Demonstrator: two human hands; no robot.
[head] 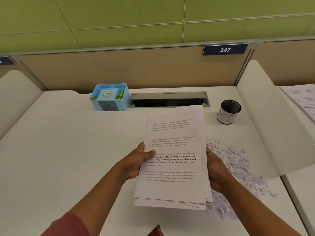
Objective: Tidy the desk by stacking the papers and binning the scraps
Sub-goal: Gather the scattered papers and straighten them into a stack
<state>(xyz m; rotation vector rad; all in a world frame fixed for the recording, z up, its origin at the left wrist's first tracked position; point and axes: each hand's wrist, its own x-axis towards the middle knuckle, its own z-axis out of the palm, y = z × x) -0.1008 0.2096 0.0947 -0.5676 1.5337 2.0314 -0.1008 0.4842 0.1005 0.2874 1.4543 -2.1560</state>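
Both hands hold our papers (172, 160) above the desk (68, 150): left hand (136, 163) pinching one edge with the thumb on top, right hand (217, 169) gripping the other. We judge stacking nearly done; scraps (238, 167) beside them still await the far bin (228, 111).

Office cubicle: partition (119, 70), desk no. plate (225, 49).

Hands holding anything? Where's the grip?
Both hold the stack of papers: left hand grips its left edge, thumb on top; right hand grips its right edge.
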